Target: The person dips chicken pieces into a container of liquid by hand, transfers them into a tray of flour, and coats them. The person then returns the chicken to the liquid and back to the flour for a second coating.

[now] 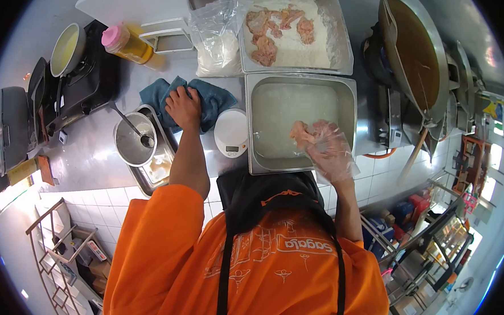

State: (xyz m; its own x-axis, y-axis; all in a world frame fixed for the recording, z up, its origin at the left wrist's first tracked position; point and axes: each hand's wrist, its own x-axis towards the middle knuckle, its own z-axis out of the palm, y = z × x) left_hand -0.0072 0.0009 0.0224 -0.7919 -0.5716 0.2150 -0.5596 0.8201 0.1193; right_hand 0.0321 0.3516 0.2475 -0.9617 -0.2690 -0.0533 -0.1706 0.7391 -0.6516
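My left hand (pixel 184 105) spreads on the cloth (pixel 215 99); my right hand (pixel 327 154) pinches chicken (pixel 301 135), which could slip from the loose glove (pixel 344 162).

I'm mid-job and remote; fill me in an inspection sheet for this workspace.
Surface: metal counter, shiny, with light smears.
Job's things: raw meat piece in the right hand, above the tray of cloudy liquid; meat on white powder in the tray behind.
Clutter: scale, powder bag, pink-capped bottle, metal bowl with ladle.
Grippers: right hand in clear glove, fingers on the meat; left hand, bare, on the blue cloth.
Cables: orange line beyond the counter's right side; cable or hose, cannot tell.
Surroundings: wide pan of brown liquid, right; white tiles.
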